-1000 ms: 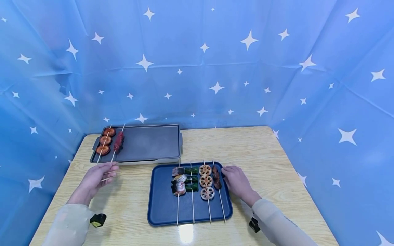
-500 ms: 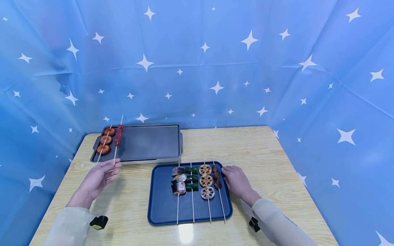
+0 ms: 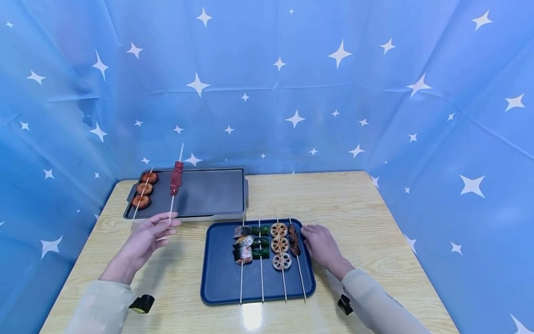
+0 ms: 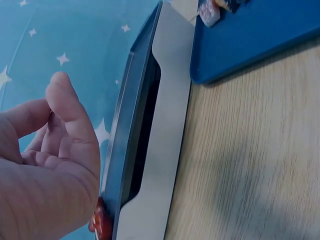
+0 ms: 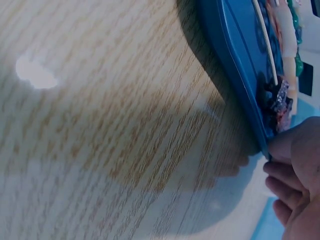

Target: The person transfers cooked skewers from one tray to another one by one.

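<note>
Between thumb and fingers, my left hand (image 3: 146, 239) pinches the lower end of a red meat skewer (image 3: 176, 178), which tilts upward over the griddle (image 3: 212, 190). In the left wrist view, thumb and forefinger of the left hand (image 4: 60, 135) meet, but the skewer itself is hard to make out. My right hand (image 3: 323, 246) grips the right rim of the blue tray (image 3: 221, 287). The right wrist view has the thumb of the right hand (image 5: 300, 160) at the tray rim (image 5: 245, 95), the other fingers below it.
A skewer of round brown slices (image 3: 144, 189) lies at the griddle's left end. On the tray lie a fish-chunk skewer (image 3: 243, 246), a green vegetable skewer (image 3: 260, 243), a lotus root skewer (image 3: 280, 245) and a dark meat skewer (image 3: 294, 241). A starry blue curtain (image 3: 267, 106) surrounds the wooden table (image 3: 354, 199).
My left hand has raised the red meat skewer from the griddle and carried it to the right, away from the round slices. The right hand stays at the tray's rim.
</note>
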Demonstrator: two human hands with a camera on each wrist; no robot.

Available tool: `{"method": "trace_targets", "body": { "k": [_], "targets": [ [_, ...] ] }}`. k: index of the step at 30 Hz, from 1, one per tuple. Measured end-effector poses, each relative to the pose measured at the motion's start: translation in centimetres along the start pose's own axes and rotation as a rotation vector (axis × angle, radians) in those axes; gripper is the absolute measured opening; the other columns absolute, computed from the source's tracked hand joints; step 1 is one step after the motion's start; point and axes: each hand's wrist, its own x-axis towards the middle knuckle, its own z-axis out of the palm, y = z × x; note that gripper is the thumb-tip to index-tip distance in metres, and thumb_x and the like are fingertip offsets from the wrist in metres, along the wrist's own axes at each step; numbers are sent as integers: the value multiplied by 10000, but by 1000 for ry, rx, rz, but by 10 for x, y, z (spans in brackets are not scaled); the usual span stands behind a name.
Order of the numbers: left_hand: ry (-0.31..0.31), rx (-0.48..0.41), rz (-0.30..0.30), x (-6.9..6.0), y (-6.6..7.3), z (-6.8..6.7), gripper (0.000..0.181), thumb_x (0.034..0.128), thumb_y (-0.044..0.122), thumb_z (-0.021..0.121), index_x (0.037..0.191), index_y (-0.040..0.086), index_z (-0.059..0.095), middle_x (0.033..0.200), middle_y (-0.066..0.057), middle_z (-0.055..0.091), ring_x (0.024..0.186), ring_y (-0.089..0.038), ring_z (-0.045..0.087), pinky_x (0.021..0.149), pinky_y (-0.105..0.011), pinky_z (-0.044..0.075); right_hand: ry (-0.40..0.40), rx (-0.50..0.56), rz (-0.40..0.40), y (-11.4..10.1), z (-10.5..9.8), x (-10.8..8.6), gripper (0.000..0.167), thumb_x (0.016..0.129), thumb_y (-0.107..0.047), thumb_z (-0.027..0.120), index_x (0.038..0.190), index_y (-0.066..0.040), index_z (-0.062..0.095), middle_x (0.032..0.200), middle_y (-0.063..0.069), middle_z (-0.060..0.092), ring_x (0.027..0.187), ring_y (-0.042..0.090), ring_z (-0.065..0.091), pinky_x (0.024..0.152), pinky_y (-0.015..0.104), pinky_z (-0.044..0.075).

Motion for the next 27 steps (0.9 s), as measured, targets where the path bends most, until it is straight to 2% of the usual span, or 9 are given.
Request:
{"method": "trace_targets", "body": {
  "k": [9, 14, 20, 24, 27],
  "targets": [
    [-84, 117, -19, -2, -4, 20, 174, 1011, 300, 524, 1168, 258, 588, 1059, 174, 706, 945, -51, 657, 758, -261, 542, 10, 4, -9, 1, 1, 0, 350, 842, -63, 721, 1178, 26, 684, 1173, 168, 702, 1133, 339, 641, 1041, 517, 465],
    [-155, 172, -36, -3, -8, 33, 265, 1015, 304, 512, 1256, 204, 558, 1076, 141, 693, 972, -80, 654, 789, -301, 547, 1, 3, 1, 1, 1, 0, 356, 846, -67, 722, 1189, 17, 681, 1182, 162, 700, 1139, 333, 640, 1043, 515, 465],
    [-235, 196, -97, -7, -15, 45, 380, 1020, 288, 504, 1342, 86, 499, 1121, 32, 724, 970, -120, 654, 781, -320, 556, -10, -5, 1, 1, 1, 1, 360, 848, -75, 722, 1195, 12, 679, 1192, 160, 697, 1145, 329, 638, 1045, 512, 465],
    [-308, 220, -139, -12, -19, 51, 293, 1010, 257, 522, 1256, 98, 526, 1142, -61, 726, 998, -175, 664, 769, -339, 542, -5, -2, 3, 1, 1, 0, 361, 847, -72, 724, 1195, 15, 678, 1194, 167, 694, 1143, 336, 638, 1046, 515, 465],
    [-362, 235, -168, -17, -24, 52, 199, 1002, 233, 531, 1162, 116, 547, 1112, -82, 735, 988, -196, 674, 755, -342, 506, -4, 0, 2, 0, 2, 0, 360, 848, -70, 724, 1194, 18, 677, 1192, 171, 694, 1141, 338, 638, 1045, 515, 465]
  ]
}}
